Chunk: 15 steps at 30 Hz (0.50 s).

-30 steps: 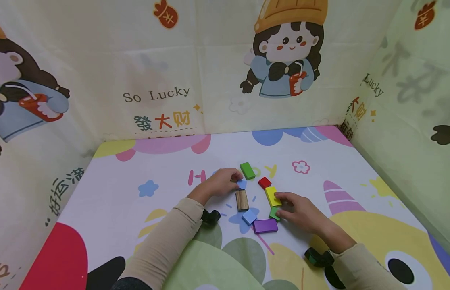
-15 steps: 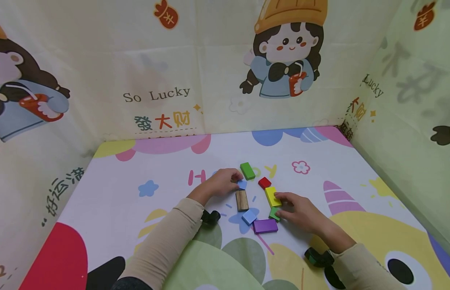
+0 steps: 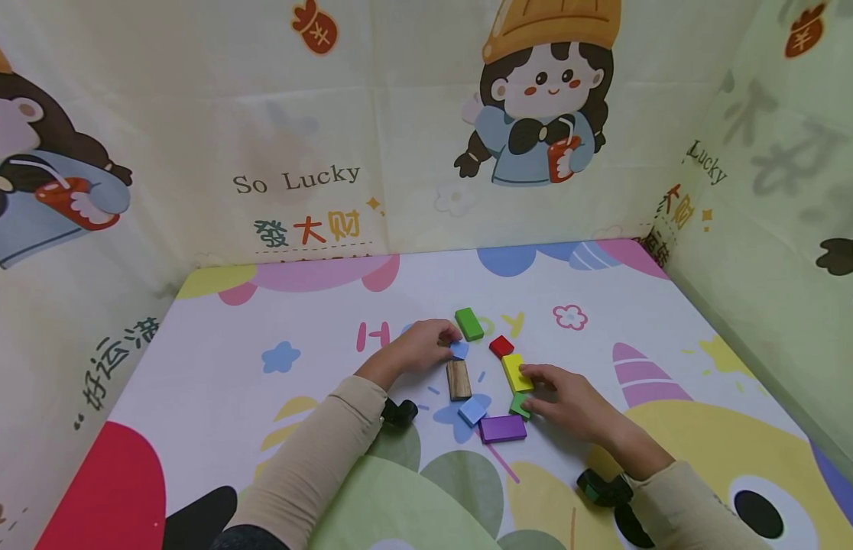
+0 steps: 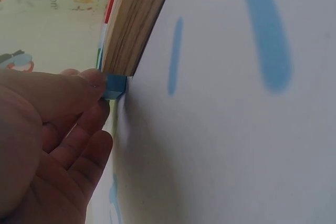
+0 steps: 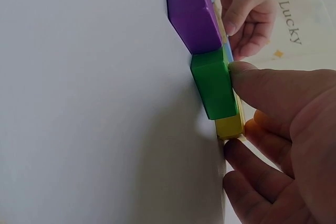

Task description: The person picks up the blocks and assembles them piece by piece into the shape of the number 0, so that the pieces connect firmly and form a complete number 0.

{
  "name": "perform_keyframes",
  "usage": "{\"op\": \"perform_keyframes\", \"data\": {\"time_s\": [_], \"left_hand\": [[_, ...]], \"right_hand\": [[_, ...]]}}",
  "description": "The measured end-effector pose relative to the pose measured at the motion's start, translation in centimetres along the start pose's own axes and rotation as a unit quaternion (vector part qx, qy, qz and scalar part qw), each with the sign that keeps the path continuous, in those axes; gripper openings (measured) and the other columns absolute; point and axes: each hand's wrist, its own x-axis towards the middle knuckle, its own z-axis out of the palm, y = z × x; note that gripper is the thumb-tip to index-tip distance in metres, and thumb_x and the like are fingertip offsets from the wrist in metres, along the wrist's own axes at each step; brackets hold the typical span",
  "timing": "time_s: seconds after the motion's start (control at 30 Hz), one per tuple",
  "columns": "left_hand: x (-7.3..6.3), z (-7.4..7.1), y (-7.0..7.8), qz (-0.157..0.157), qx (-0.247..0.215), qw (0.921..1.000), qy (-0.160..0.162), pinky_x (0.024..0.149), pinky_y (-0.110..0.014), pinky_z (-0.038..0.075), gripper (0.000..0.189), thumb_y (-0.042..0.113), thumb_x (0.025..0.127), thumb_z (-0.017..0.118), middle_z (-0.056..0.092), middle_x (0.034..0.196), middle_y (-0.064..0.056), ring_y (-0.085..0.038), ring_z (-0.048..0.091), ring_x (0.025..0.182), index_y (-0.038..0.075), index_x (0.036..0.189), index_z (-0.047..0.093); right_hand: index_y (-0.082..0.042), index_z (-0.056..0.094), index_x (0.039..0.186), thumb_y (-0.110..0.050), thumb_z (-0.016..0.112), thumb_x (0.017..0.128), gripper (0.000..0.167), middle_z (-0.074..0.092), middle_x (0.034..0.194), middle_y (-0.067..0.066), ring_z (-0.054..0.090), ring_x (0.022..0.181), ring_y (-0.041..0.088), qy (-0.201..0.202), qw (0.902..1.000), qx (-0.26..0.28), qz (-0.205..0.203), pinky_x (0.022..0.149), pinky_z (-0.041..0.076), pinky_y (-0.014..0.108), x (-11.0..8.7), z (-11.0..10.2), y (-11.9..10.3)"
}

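Observation:
Small coloured blocks form a rough ring on the patterned table in the head view. My left hand pinches a small blue block between thumb and forefinger, its fingers partly covering it. Just in front of that block lies a wood-grained block. On the ring's other side, my right hand touches a yellow block with its forefinger and a small green block with its thumb. The right wrist view has this green block against a purple block. A red block sits behind the yellow one.
At the back of the ring lies a longer green block. A light-blue block is at the front left, beside the purple one. Printed cloth walls stand behind and on both sides of the table.

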Motion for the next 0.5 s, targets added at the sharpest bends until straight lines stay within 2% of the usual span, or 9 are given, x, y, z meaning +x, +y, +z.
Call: {"op": "perform_keyframes", "data": {"time_s": [0.5], "left_hand": [[0.20, 0.11, -0.16, 0.006, -0.004, 1.0000, 0.001, 0.102, -0.035, 0.045, 0.025, 0.009, 0.097, 0.066, 0.064, 0.119, -0.004, -0.019, 0.057, 0.114, 0.011, 0.121, 0.064]], "right_hand": [[-0.002, 0.058, 0.136, -0.021, 0.076, 0.090, 0.053, 0.059, 0.136, 0.015, 0.057, 0.121, 0.036, -0.001, 1.0000, 0.005, -0.002, 0.099, 0.045, 0.053, -0.11, -0.06, -0.18]]}}
